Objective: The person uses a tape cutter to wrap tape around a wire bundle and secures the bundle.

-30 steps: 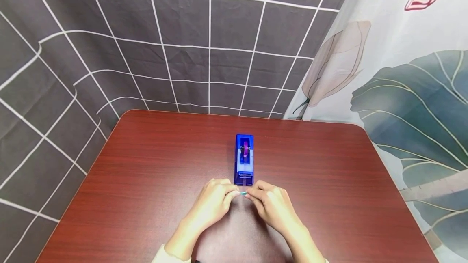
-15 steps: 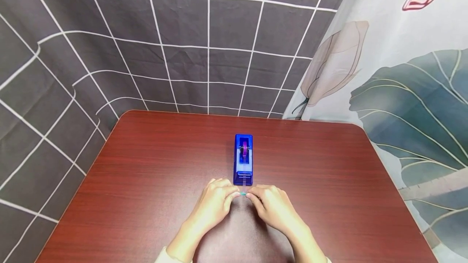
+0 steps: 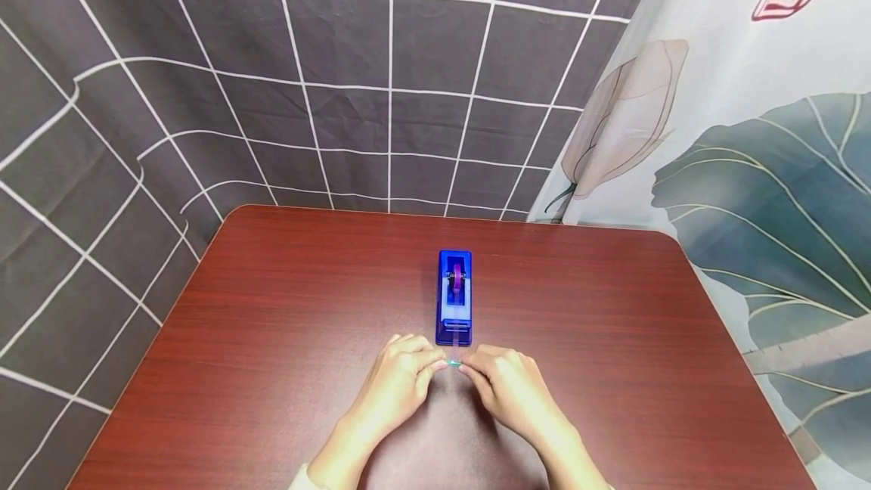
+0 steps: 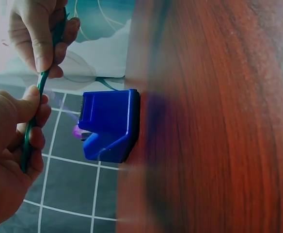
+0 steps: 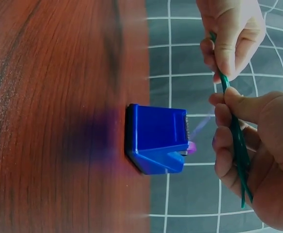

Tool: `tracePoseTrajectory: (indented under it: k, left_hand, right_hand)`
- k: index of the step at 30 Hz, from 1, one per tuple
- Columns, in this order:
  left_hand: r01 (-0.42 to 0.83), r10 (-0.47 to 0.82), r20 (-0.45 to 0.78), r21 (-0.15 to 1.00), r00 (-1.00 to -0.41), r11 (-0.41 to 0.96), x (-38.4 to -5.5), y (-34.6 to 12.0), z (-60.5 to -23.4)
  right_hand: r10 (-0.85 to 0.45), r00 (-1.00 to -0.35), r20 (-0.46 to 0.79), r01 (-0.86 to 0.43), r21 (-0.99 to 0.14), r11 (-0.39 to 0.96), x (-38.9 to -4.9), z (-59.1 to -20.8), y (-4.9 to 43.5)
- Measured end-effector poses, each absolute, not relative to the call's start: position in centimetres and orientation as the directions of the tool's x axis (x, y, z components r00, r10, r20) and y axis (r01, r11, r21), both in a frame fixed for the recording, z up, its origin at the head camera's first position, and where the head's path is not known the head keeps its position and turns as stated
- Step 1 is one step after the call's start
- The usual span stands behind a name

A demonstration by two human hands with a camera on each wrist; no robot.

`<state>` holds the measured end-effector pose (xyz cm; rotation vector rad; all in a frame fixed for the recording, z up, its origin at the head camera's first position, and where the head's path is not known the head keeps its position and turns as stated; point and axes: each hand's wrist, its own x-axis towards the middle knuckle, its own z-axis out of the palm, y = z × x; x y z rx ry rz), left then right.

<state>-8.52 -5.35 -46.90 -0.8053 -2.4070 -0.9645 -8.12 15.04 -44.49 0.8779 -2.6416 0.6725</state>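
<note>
A thin green strip-like object (image 3: 454,363) spans both hands above the table; its end beyond the right hand is forked (image 5: 243,187). My left hand (image 3: 400,376) pinches one half between thumb and fingers, the thumb on the green piece (image 4: 40,83). My right hand (image 3: 509,380) pinches the other half, thumb tips close together. Just ahead stands a blue tape dispenser (image 3: 454,312) with a purple roll (image 3: 457,278). A clear tape strip (image 5: 201,127) runs from it toward the green piece. Fingers hide where the tape meets it.
The reddish-brown wooden table (image 3: 306,271) has rounded far corners. A dark grey curtain with white grid lines (image 3: 340,119) hangs behind and to the left. A white curtain with leaf prints (image 3: 769,233) hangs to the right.
Both hands have drawn the green piece very slightly toward the body, with the tape still stretching from the dispenser. The dispenser has stayed in place.
</note>
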Motion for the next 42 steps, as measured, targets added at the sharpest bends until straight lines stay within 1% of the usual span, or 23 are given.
tracePoseTrajectory:
  k: [11, 19, 28, 30, 32, 36, 38, 40, 42]
  left_hand:
    - [0.680, 0.359, 0.614, 0.432, -0.703, 0.592, -7.4, -5.2, -46.9]
    - [0.705, 0.357, 0.646, 0.422, -0.675, 0.569, -6.9, -5.2, -46.8]
    - [0.719, 0.367, 0.655, 0.411, -0.661, 0.560, -6.4, -5.1, -46.4]
    - [0.719, 0.369, 0.651, 0.417, -0.664, 0.556, -6.4, -5.1, -46.4]
    - [0.713, 0.367, 0.646, 0.421, -0.669, 0.560, -6.4, -5.2, -46.5]
    - [0.709, 0.370, 0.642, 0.413, -0.672, 0.571, -6.5, -5.2, -46.7]
    - [0.716, 0.379, 0.645, 0.398, -0.663, 0.574, -6.6, -5.2, -46.7]
    - [0.726, 0.389, 0.654, 0.381, -0.649, 0.572, -6.6, -5.2, -46.8]
    - [0.737, 0.400, 0.660, 0.368, -0.636, 0.567, -6.7, -5.3, -46.8]
  right_hand:
    - [-0.522, -0.745, 0.416, -0.657, -0.321, 0.682, -7.5, -44.4, 15.3]
    - [-0.530, -0.732, 0.428, -0.674, -0.341, 0.655, -7.1, -44.5, 15.6]
    - [-0.555, -0.751, 0.359, -0.660, -0.371, 0.654, -6.6, -43.2, 15.9]
    - [-0.553, -0.763, 0.334, -0.646, -0.399, 0.651, -6.7, -43.0, 15.9]
    - [-0.545, -0.792, 0.276, -0.607, -0.458, 0.649, -6.7, -42.8, 15.8]
    - [-0.533, -0.841, 0.088, -0.467, -0.614, 0.636, -7.0, -42.5, 15.9]
    - [-0.533, -0.846, 0.005, -0.399, -0.670, 0.626, -7.2, -42.6, 16.0]
    - [-0.547, -0.837, -0.028, -0.367, -0.712, 0.599, -7.4, -42.7, 16.0]
    - [-0.563, -0.826, -0.035, -0.351, -0.750, 0.561, -7.5, -42.9, 16.1]
